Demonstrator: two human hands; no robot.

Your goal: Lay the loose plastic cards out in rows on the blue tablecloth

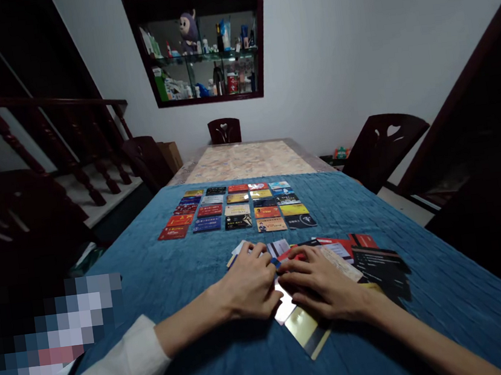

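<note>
My left hand (250, 282) rests on the left side of a loose pile of cards, its fingers curled and pressed together; what they hold, if anything, is hidden. My right hand (319, 282) lies palm down over the middle of the pile, fingers apart and slightly bent. A small bit of a blue card (276, 263) shows between the two hands. Below them lie a shiny white card (285, 306) and a gold card (305, 330) with a dark stripe. Black cards (379, 272) and a red card (363, 240) spread out to the right.
Beyond the hands, cards lie in neat rows, among them a purple card (207, 224) and a black card (299, 221). A blue cloth (142, 274) covers the near table. Chairs (385, 146) stand around it. A blurred-out object (71, 331) lies at left.
</note>
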